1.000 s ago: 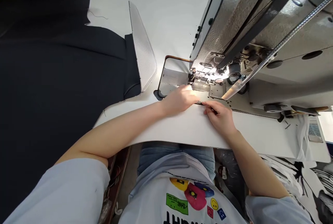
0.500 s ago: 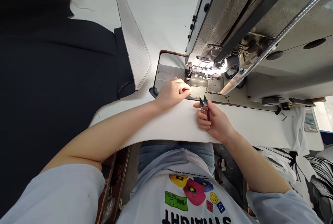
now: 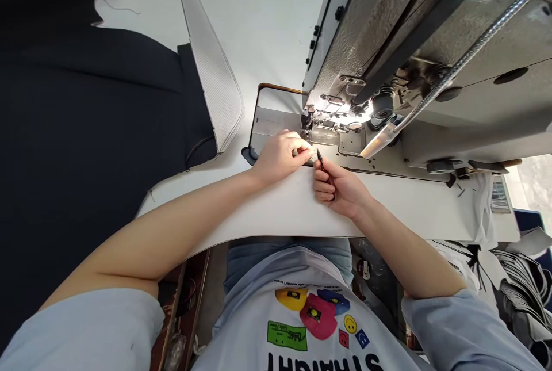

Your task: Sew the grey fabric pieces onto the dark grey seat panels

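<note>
My left hand (image 3: 282, 155) is closed in a pinch at the front of the sewing machine's bed (image 3: 276, 122), just below the needle area. What looks like a fine thread is held at its fingertips, though it is barely visible. In my right hand (image 3: 338, 187) are small thread snips (image 3: 320, 159), their dark blades pressed together and pointing up and left. The blade tips are close to the left fingertips. Above both hands stands the sewing machine (image 3: 340, 95), its lamp lighting the presser foot and needle area.
Dark fabric (image 3: 107, 112) covers the left of the white table (image 3: 267, 210). A pale mesh-textured panel (image 3: 213, 69) lies at its edge. A braided flexible arm (image 3: 452, 69) crosses in front of the machine. Stacked cut pieces (image 3: 524, 290) are at lower right.
My right hand has moved left and up, bringing the snips close to the left fingertips. The blades have gone from spread to closed. The left hand keeps its pinch.
</note>
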A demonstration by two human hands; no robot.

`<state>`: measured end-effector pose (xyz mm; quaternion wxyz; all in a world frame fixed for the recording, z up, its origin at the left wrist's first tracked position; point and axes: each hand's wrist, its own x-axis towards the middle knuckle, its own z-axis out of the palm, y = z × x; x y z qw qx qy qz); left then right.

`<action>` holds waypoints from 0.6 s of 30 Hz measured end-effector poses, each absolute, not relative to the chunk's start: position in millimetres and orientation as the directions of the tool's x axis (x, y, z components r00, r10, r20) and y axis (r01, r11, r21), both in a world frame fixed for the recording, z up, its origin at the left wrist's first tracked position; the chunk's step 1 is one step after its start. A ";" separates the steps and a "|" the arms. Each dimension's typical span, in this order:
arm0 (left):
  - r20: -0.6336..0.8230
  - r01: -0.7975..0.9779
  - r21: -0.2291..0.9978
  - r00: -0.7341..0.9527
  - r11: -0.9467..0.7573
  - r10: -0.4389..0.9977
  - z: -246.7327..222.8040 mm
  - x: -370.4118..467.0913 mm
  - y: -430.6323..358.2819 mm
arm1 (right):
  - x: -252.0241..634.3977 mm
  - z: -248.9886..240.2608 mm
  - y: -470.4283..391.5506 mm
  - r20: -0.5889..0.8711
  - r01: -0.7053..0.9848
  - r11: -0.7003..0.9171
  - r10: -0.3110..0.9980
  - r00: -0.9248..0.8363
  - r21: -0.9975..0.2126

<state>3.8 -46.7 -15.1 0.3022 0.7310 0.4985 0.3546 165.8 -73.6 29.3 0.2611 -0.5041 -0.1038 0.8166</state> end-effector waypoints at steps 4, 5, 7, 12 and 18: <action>0.215 0.526 0.789 0.250 -0.319 0.944 -14.3 3.9 -48.1 | 168.2 28.6 -74.3 -0.740 -0.278 -0.830 0.557 -0.377 -0.483; 0.205 0.536 0.786 0.245 -0.308 0.948 -14.3 3.5 -47.6 | 170.3 27.7 -74.5 -0.719 -0.237 -0.816 0.578 -0.386 -0.528; 0.179 0.564 0.779 0.216 -0.273 0.960 -15.0 2.1 -43.6 | 176.8 23.9 -74.6 -0.630 -0.079 -0.698 0.683 -0.370 -0.711; 0.251 0.641 0.724 0.100 -0.255 0.963 -22.2 -2.7 -15.5 | 196.9 1.1 -70.6 -0.005 0.712 0.203 0.960 -0.278 -0.672; 0.346 0.708 0.626 0.122 -0.326 0.930 -29.2 -4.0 6.3 | 201.5 -15.8 -67.3 0.151 0.872 0.423 0.906 -0.396 -0.248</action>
